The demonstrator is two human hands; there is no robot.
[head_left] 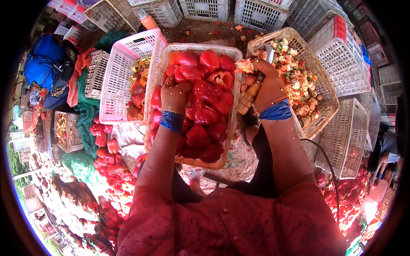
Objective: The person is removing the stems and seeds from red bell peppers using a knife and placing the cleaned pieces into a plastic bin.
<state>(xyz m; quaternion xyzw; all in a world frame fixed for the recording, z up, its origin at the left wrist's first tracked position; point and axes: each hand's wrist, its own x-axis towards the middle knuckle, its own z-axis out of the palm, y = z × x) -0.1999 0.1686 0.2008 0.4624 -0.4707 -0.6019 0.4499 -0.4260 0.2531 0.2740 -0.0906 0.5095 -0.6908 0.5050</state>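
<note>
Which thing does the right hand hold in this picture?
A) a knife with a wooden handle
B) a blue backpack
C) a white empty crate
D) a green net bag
A: the right hand grips a knife with a wooden handle, above the wicker basket of scraps.

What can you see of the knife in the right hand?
The knife has a light brown handle that looks like wood, gripped in the right hand. The handle end sticks out below the fist, toward the crate of red pepper pieces. A short stretch of grey blade shows above the fingers, over the basket of pepper scraps. The tip is hard to make out.
</note>
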